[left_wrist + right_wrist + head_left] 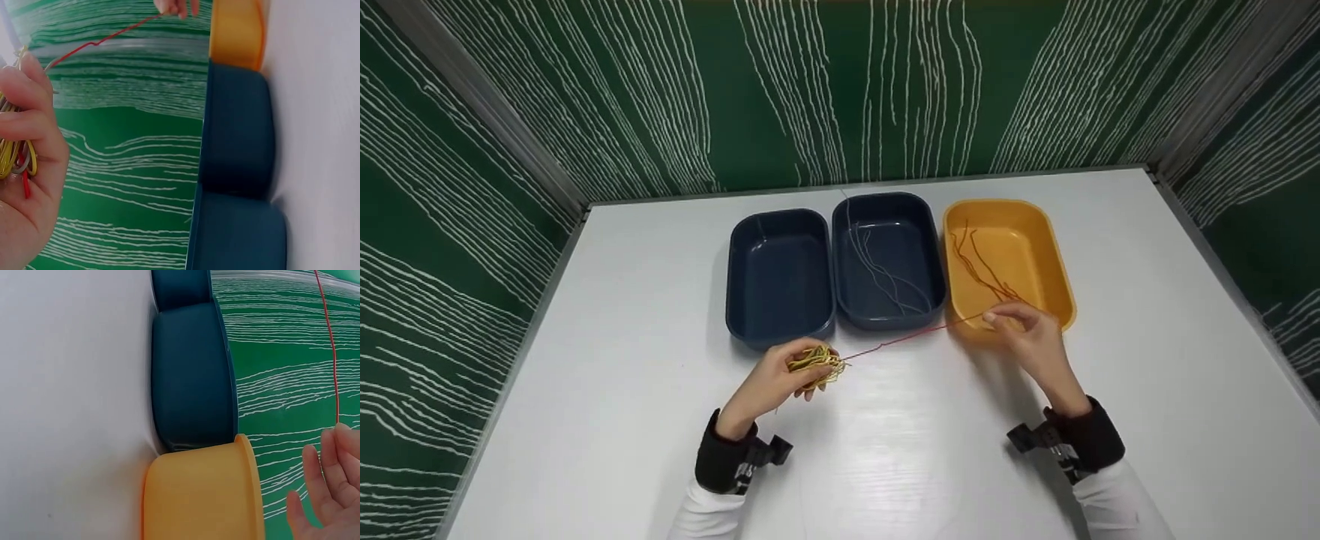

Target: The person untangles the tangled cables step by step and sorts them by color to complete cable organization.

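My left hand (789, 375) grips a tangled bundle of mostly yellow strings (816, 366) in front of the left blue bin. Grey and red strands also show among the yellow in the left wrist view. From the bundle a red string (911, 337) stretches, nearly taut, up to my right hand (1027, 334). Thumb and forefinger of that hand pinch its far end over the front rim of the yellow bin (1054, 259). The other right fingers are loosely spread in the right wrist view. Inside the yellow bin lie several red-orange strings (979, 262).
A middle blue bin (889, 324) holds several grey strings (877, 266), one reaching over its back rim. Beside it stands the left blue bin (780, 292), with a short strand at its back wall. The three bins stand side by side on a white table (885, 465) before green panels (840, 90).
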`<state>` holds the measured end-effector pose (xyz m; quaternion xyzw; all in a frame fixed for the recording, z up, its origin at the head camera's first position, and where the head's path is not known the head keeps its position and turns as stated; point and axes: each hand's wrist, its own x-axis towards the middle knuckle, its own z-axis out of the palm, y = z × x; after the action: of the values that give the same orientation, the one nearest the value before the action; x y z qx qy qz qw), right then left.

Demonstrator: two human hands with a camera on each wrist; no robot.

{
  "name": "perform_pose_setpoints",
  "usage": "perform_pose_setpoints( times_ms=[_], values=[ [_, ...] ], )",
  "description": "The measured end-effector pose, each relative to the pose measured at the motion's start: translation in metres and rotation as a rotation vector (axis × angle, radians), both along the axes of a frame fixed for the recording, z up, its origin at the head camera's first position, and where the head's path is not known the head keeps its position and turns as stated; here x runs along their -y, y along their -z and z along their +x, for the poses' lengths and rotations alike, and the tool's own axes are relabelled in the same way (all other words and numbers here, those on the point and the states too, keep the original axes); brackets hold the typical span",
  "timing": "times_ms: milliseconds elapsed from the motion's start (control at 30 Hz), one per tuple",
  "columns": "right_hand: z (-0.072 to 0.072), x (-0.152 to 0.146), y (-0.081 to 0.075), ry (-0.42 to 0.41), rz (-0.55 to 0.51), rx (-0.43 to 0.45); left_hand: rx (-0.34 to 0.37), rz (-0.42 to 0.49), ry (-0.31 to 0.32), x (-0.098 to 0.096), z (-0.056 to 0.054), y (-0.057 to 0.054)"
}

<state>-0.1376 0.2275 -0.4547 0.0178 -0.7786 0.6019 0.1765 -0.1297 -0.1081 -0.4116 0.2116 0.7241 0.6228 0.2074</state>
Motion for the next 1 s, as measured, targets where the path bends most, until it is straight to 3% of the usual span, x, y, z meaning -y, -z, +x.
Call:
perform_pose_setpoints(
  times_ms=[133,233,267,333,467,500,567,733,800,933,1000],
  values=[
    [0.001,-0.017,0.006,0.054,0.003,-0.02,-0.014,0.008,-0.045,0.01,0.002,-0.001],
    [0.005,-0.034,0.004,0.125,-0.007,-0.049,-0.029,0.016,-0.117,0.024,0.003,-0.001],
    [0.007,-0.038,0.003,0.139,-0.026,-0.057,-0.032,0.019,-0.144,0.028,0.003,-0.001],
    [0.004,-0.055,0.017,0.095,-0.143,-0.099,-0.039,0.019,-0.185,0.034,0.003,0.0],
    [0.008,-0.059,0.013,0.127,-0.204,-0.111,-0.033,0.017,-0.229,0.037,0.002,0.001],
    [0.008,-0.059,0.013,0.151,-0.202,-0.108,-0.031,0.014,-0.234,0.037,0.002,0.002],
    [0.016,-0.05,-0.006,0.263,-0.099,-0.068,-0.03,0.011,-0.24,0.036,0.001,0.001],
    [0.022,-0.05,-0.013,0.368,-0.014,-0.026,-0.038,-0.001,-0.241,0.035,0.002,0.002],
    [0.02,-0.061,0.001,0.374,0.003,-0.056,-0.039,-0.004,-0.239,0.036,0.002,0.002],
    [0.006,-0.094,0.046,0.389,-0.005,-0.133,-0.044,-0.007,-0.233,0.036,0.003,0.001],
    [0.004,-0.102,0.054,0.399,-0.02,-0.151,-0.042,-0.012,-0.229,0.035,0.005,-0.003]
  ],
)
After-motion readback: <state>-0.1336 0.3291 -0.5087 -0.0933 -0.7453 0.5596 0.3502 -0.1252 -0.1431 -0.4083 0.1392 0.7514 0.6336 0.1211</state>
